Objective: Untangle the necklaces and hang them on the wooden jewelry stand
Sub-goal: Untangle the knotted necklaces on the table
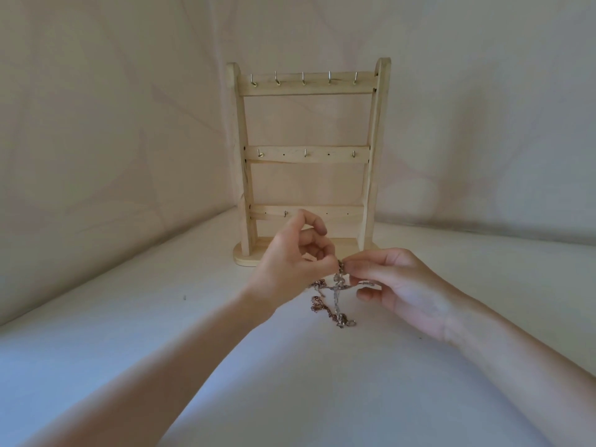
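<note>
The person stands over a pale cloth-covered surface [129,317], both forearms extended toward a light wooden jewelry stand with three cross rails and small metal hooks [308,156]. The stand is upright at the back of the surface, against a draped pale backdrop. No chain hangs on any of the hooks that are in view; the left hand covers part of the lowest rail, so that part is unverified.

The tangled necklaces, a thin silver-toned chain knotted with a reddish copper-toned chain [335,295], are in front of the stand's base, between the two hands. The upper part of the tangle is lifted off the cloth; the lower loops and a small ring-shaped clasp trail on the surface.

The left hand [290,256] pinches the top of the tangle between thumb and forefinger, its other fingers curled loosely above. The right hand [396,285] pinches the same knot from the opposite side, fingertips almost meeting those of the left.

Assessment: the untangling step is in hand, and hanging has not begun. The two chains appear crossed at a single knot just below the fingers. The next move likely calls for easing the strands apart gently at that knot and feeding one free end through, not pulling, which would tighten it. The links are too fine here to tell which strand lies on top.
</note>
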### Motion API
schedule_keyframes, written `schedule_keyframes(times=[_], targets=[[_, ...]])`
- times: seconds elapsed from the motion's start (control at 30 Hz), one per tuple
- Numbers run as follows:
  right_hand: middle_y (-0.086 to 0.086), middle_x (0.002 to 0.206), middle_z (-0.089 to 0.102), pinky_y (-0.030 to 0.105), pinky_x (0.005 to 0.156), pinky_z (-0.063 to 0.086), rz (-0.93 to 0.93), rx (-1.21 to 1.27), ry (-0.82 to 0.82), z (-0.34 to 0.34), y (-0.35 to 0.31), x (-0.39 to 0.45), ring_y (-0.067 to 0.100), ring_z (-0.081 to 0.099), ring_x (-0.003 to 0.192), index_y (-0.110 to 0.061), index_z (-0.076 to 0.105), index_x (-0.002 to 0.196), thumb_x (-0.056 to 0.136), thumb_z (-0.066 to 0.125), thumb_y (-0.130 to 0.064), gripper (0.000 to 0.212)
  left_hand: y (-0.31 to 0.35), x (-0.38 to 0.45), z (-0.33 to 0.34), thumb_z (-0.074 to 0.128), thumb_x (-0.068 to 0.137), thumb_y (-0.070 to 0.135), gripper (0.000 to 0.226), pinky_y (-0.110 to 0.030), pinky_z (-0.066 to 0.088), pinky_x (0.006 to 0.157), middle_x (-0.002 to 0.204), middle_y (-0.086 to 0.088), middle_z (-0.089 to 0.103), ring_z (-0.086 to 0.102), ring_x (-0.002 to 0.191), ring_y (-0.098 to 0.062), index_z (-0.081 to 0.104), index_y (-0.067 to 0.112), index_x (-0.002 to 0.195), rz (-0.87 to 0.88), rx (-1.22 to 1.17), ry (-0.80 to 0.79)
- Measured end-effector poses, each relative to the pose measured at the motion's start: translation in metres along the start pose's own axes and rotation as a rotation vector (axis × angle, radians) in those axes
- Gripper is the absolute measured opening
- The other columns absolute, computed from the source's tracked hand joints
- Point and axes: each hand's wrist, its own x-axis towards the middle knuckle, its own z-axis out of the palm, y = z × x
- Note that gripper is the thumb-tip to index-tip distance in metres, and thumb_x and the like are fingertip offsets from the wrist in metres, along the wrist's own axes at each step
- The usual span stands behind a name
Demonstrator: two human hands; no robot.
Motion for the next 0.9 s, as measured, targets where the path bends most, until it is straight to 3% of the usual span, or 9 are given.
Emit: schedule_keyframes(times=[0.3, 0.37, 0.47, 0.67, 0.8, 0.9], targets=[[0.002, 0.068, 0.064, 0.021, 0.054, 0.038, 0.051, 0.080, -0.056, -0.0003, -0.0017, 0.0000, 0.009, 0.052, 0.057, -0.012, 0.071, 0.063, 0.063, 0.067, -0.017, 0.007, 0.0003, 0.0000, -0.0006, 0.056, 0.084, -0.006, 0.021, -0.015, 0.047, 0.058, 0.061, 0.010, 0.059, 0.053, 0.059, -0.007, 0.051, 0.013, 0.089, -0.164, -0.196, -0.096], [0.002, 0.070, 0.065, 0.021, 0.056, 0.039, 0.024, 0.096, -0.025, -0.0009, -0.0013, 0.0008, 0.010, 0.053, 0.059, -0.010, 0.070, 0.066, 0.066, 0.065, -0.016, 0.008, 0.0013, -0.0004, -0.0006, 0.060, 0.085, -0.001, 0.017, -0.018, 0.051, 0.062, 0.064, 0.007, 0.061, 0.056, 0.062, -0.006, 0.052, 0.012, 0.093, -0.252, -0.319, -0.111], [0.000, 0.067, 0.063, 0.021, 0.058, 0.039, -0.011, 0.075, 0.005, -0.0020, -0.0005, 0.0012, 0.010, 0.054, 0.061, -0.005, 0.067, 0.077, 0.076, 0.061, -0.014, 0.011, 0.0001, -0.0017, 0.0023, 0.067, 0.081, 0.005, 0.023, -0.018, 0.052, 0.066, 0.075, 0.001, 0.065, 0.062, 0.065, -0.008, 0.055, 0.012, 0.099, -0.275, -0.289, -0.141], [-0.003, 0.067, 0.064, 0.019, 0.055, 0.041, -0.029, 0.137, 0.007, -0.0014, -0.0068, 0.0008, 0.007, 0.053, 0.059, -0.010, 0.068, 0.072, 0.078, 0.061, -0.009, 0.010, 0.0008, -0.0019, 0.0018, 0.063, 0.082, 0.000, 0.025, -0.018, 0.047, 0.061, 0.070, 0.007, 0.063, 0.057, 0.067, -0.006, 0.051, 0.016, 0.097, -0.297, -0.400, -0.112], [0.000, 0.064, 0.058, 0.019, 0.056, 0.044, -0.067, 0.173, 0.021, 0.0019, -0.0071, 0.0020, 0.010, 0.051, 0.059, -0.008, 0.058, 0.070, 0.085, 0.054, 0.000, 0.017, 0.0032, -0.0012, 0.0039, 0.060, 0.084, 0.002, 0.021, -0.017, 0.045, 0.057, 0.071, 0.006, 0.056, 0.051, 0.065, -0.007, 0.051, 0.020, 0.087, -0.403, -0.613, -0.068], [0.001, 0.061, 0.057, 0.018, 0.054, 0.043, -0.076, 0.118, 0.000, 0.0058, -0.0048, 0.0019, 0.010, 0.051, 0.056, -0.008, 0.052, 0.067, 0.085, 0.051, 0.006, 0.022, 0.0036, -0.0001, 0.0045, 0.058, 0.084, 0.000, 0.019, -0.017, 0.045, 0.055, 0.066, 0.003, 0.053, 0.050, 0.060, -0.008, 0.051, 0.018, 0.083, -0.434, -0.632, -0.030]])
